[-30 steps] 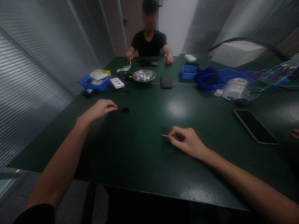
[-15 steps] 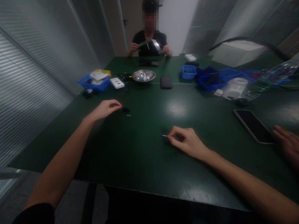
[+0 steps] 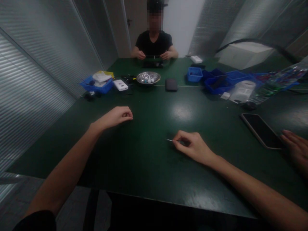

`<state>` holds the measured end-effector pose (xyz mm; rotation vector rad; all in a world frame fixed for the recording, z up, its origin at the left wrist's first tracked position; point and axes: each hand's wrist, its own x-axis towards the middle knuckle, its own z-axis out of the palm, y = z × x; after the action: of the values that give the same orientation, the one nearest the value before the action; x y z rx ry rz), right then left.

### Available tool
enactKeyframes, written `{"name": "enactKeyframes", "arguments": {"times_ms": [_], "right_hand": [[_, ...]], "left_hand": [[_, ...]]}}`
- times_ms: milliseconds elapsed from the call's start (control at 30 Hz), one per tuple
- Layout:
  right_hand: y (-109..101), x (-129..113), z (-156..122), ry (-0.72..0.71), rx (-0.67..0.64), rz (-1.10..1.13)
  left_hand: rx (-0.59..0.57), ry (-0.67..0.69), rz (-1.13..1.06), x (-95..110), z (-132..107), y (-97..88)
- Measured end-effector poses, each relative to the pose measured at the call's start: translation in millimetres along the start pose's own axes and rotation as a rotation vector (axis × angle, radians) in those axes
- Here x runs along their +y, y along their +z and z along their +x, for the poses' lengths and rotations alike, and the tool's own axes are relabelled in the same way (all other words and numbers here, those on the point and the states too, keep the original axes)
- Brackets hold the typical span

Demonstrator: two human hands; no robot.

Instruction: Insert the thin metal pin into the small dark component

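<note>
My left hand (image 3: 120, 116) is at the left of the green table (image 3: 144, 154), its thumb and index finger pinched together at the surface. What they pinch, if anything, is too small or hidden to make out. Close to the table's middle, my right hand (image 3: 190, 142) is closed, with fingertips and thumb gripping a thin, shiny metal piece (image 3: 169, 140). Only its pointed end sticks out to the left; the remainder is covered by the fingers.
A phone (image 3: 262, 131) lies at right beside another person's hand (image 3: 295, 144). Farther back are a metal bowl (image 3: 148, 82), a black wallet-like item (image 3: 171, 85), a white device (image 3: 120, 85), blue bins (image 3: 194, 74) and a plastic bottle (image 3: 276, 83). Someone sits opposite.
My left hand has moved slightly right and nearer, over the spot where a small dark piece and a tiny green piece lay; both are out of sight. The person opposite has lowered a shiny sheet.
</note>
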<state>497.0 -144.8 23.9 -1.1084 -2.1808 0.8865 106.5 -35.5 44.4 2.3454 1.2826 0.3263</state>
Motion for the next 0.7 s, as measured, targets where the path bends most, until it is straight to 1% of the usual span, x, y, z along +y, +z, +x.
{"name": "enactKeyframes", "arguments": {"times_ms": [133, 233, 367, 533, 633, 700], "right_hand": [[-1, -3, 0, 0.004, 0.004, 0.003], [-1, -4, 0, 0.007, 0.002, 0.003], [0, -3, 0, -0.003, 0.012, -0.003], [0, 0, 0, -0.012, -0.003, -0.007], [0, 0, 0, -0.01, -0.002, -0.009], [0, 0, 0, -0.002, -0.001, -0.007]], "left_hand": [[0.168, -0.123, -0.108, -6, -3, -10.3], [0.253, -0.182, -0.221, -17, 0, -10.0], [0.356, -0.231, -0.371, -28, 5, 5.2], [0.458, -0.306, -0.346, -27, -2, 29.8], [0.505, -0.353, -0.471, -24, -6, 36.2], [0.502, -0.385, -0.568, -22, -7, 37.2]]}}
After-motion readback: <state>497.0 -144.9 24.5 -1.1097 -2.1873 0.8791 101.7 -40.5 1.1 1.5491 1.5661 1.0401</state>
